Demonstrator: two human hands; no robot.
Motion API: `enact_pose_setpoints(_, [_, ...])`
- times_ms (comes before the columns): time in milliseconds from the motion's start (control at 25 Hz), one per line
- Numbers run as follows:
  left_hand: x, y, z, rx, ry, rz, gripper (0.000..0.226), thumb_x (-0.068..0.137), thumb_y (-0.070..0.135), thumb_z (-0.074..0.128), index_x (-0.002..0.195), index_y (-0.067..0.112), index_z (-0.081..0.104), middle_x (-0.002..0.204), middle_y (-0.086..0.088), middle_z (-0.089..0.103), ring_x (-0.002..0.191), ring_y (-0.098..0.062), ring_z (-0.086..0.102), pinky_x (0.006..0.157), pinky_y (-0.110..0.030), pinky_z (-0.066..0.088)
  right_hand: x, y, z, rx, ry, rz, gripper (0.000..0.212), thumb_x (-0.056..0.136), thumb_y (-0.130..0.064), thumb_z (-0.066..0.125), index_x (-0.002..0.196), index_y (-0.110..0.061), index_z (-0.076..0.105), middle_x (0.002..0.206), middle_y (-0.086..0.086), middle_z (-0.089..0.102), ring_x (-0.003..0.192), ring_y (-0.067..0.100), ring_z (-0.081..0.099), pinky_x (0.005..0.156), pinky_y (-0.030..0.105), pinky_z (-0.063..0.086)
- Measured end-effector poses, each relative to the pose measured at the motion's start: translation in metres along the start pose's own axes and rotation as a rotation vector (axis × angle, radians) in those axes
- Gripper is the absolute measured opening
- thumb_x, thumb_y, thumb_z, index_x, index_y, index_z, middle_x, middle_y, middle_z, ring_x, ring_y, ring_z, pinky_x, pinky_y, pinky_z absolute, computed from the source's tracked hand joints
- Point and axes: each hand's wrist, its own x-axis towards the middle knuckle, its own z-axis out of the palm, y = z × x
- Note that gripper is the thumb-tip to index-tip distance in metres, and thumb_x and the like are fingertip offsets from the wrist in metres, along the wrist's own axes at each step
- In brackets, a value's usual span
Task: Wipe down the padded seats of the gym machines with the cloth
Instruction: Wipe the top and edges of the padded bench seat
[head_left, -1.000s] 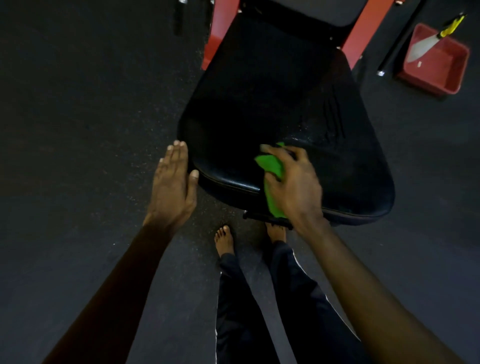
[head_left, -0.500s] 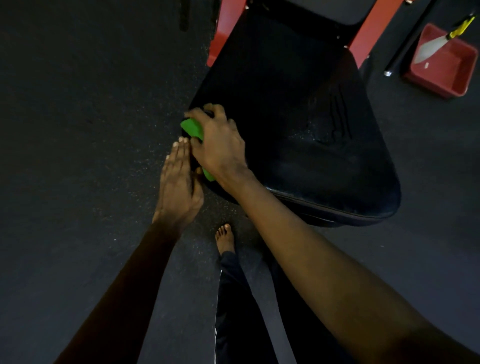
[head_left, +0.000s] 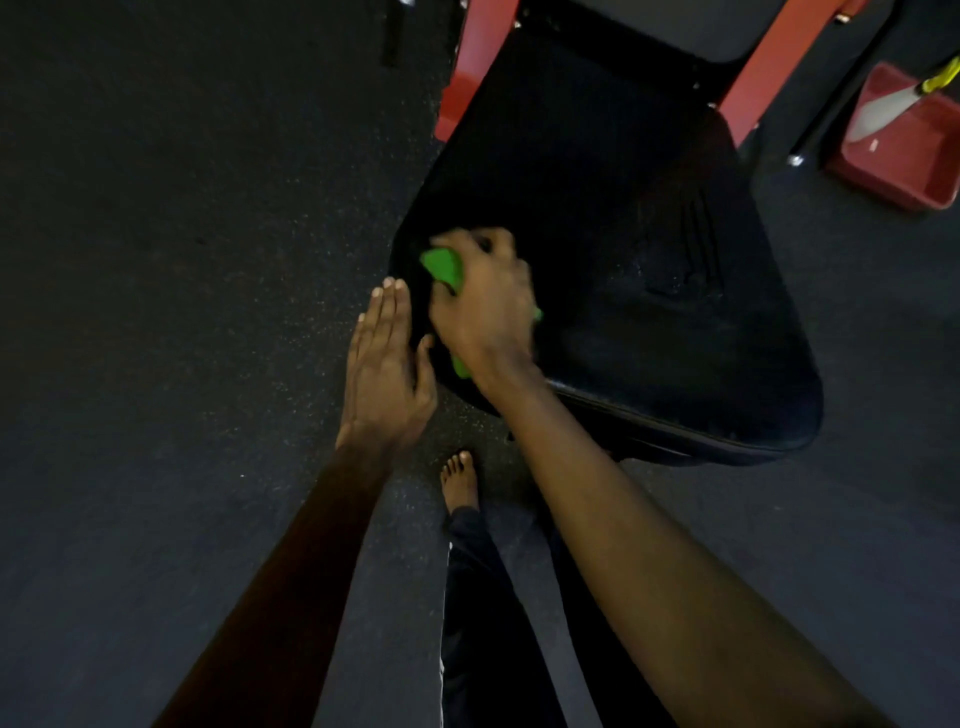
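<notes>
Dark speckled floor (head_left: 156, 260), black padded seat (head_left: 649, 338), right hand (head_left: 483, 306) tight around green cloth (head_left: 441, 265) (left hand (head_left: 384, 374) flat alongside)

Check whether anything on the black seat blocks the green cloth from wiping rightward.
Nothing visible. The right hand grips the green cloth on the black seat, near-left corner; the remaining pad is bare. The left hand rests beside its left edge.

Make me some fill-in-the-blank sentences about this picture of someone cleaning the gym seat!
The right hand grips a ____ cloth on the black seat.
The left hand, fingers straight, holds ____.
The tub at the far right is coloured ____.
The foot below the seat is ____, without a shoe.
Missing words: green; nothing; red; bare.
</notes>
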Motion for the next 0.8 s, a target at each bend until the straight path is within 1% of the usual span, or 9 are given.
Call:
enact_pose_setpoints(120, [0.003, -0.008, -0.001, 0.040, -0.046, 0.009, 0.064, 0.092, 0.028, 0.034, 0.149, -0.002, 0.038, 0.156, -0.020, 0.037, 0.148, -0.032, 0.029, 0.123, -0.047, 0.019, 0.025, -0.040, 0.020, -0.016, -0.090, -0.176, 0.045, 0.089, -0.028, 0.066, 0.133, -0.033, 0.057, 0.136, 0.006, 0.046, 0.110, 0.033, 0.055, 0.091, 0.045, 0.052])
enact_pose_setpoints(200, [0.001, -0.005, -0.002, 0.027, -0.027, -0.002, 0.063, 0.095, 0.024, 0.035, 0.153, 0.000, 0.031, 0.160, -0.018, 0.029, 0.151, -0.028, 0.021, 0.125, -0.043, 0.013, 0.025, -0.023, 0.010, 0.017, -0.104, -0.189, 0.046, 0.089, -0.028, 0.066, 0.133, -0.036, 0.057, 0.136, 0.003, 0.046, 0.112, 0.031, 0.055, 0.090, 0.043, 0.053])
enact_pose_setpoints(280, [-0.001, 0.002, -0.004, 0.000, -0.003, -0.020, 0.061, 0.102, 0.027, 0.032, 0.157, 0.004, 0.020, 0.165, -0.012, 0.018, 0.154, -0.019, 0.011, 0.126, -0.039, 0.009, 0.011, 0.023, -0.010, 0.018, -0.072, -0.121, 0.049, 0.088, -0.028, 0.069, 0.133, -0.043, 0.057, 0.137, -0.003, 0.047, 0.114, 0.027, 0.056, 0.091, 0.043, 0.054])
enact_pose_setpoints(360, [-0.002, 0.008, -0.005, 0.005, -0.021, -0.046, 0.064, 0.104, 0.037, 0.027, 0.159, 0.007, 0.014, 0.166, -0.009, 0.013, 0.154, -0.017, 0.006, 0.126, -0.041, 0.008, -0.012, 0.083, -0.040, -0.029, -0.027, -0.006, 0.052, 0.087, -0.029, 0.069, 0.133, -0.049, 0.055, 0.136, -0.005, 0.047, 0.115, 0.023, 0.057, 0.091, 0.043, 0.055])
enact_pose_setpoints(480, [0.004, 0.014, -0.003, 0.045, -0.071, -0.071, 0.069, 0.103, 0.048, 0.025, 0.160, 0.013, 0.008, 0.168, -0.009, 0.000, 0.154, -0.020, -0.004, 0.125, -0.043, 0.000, -0.033, 0.133, -0.068, -0.029, 0.043, 0.174, 0.048, 0.087, -0.030, 0.065, 0.131, -0.047, 0.055, 0.132, 0.003, 0.047, 0.110, 0.031, 0.059, 0.088, 0.046, 0.055])
enact_pose_setpoints(520, [0.007, 0.016, -0.003, 0.054, -0.078, -0.060, 0.069, 0.103, 0.050, 0.026, 0.160, 0.016, 0.008, 0.168, -0.009, -0.003, 0.154, -0.022, -0.006, 0.124, -0.044, -0.001, -0.031, 0.133, -0.065, -0.031, 0.055, 0.200, 0.045, 0.087, -0.032, 0.065, 0.130, -0.045, 0.056, 0.131, 0.005, 0.047, 0.109, 0.034, 0.059, 0.086, 0.046, 0.055])
enact_pose_setpoints(600, [0.014, 0.016, -0.001, 0.046, -0.081, -0.024, 0.067, 0.103, 0.050, 0.028, 0.160, 0.020, 0.013, 0.168, -0.010, -0.002, 0.154, -0.024, -0.005, 0.124, -0.047, 0.003, -0.012, 0.109, -0.047, -0.069, 0.060, 0.167, 0.041, 0.089, -0.046, 0.064, 0.129, -0.039, 0.057, 0.133, 0.007, 0.048, 0.112, 0.037, 0.057, 0.087, 0.047, 0.055])
enact_pose_setpoints(680, [0.017, 0.014, 0.001, 0.038, -0.073, -0.006, 0.064, 0.103, 0.049, 0.030, 0.159, 0.020, 0.018, 0.168, -0.011, 0.002, 0.154, -0.025, -0.001, 0.124, -0.048, 0.007, 0.022, 0.072, -0.024, -0.070, 0.043, 0.126, 0.046, 0.089, -0.059, 0.061, 0.129, -0.037, 0.058, 0.138, 0.007, 0.046, 0.119, 0.037, 0.051, 0.090, 0.047, 0.053])
enact_pose_setpoints(800, [0.016, 0.014, 0.004, 0.030, -0.052, -0.010, 0.064, 0.104, 0.049, 0.031, 0.159, 0.018, 0.020, 0.167, -0.011, 0.005, 0.154, -0.025, 0.001, 0.124, -0.048, 0.011, 0.065, 0.031, 0.000, -0.068, -0.039, 0.025, 0.045, 0.091, -0.055, 0.061, 0.132, -0.036, 0.056, 0.140, 0.005, 0.044, 0.121, 0.035, 0.050, 0.093, 0.042, 0.046])
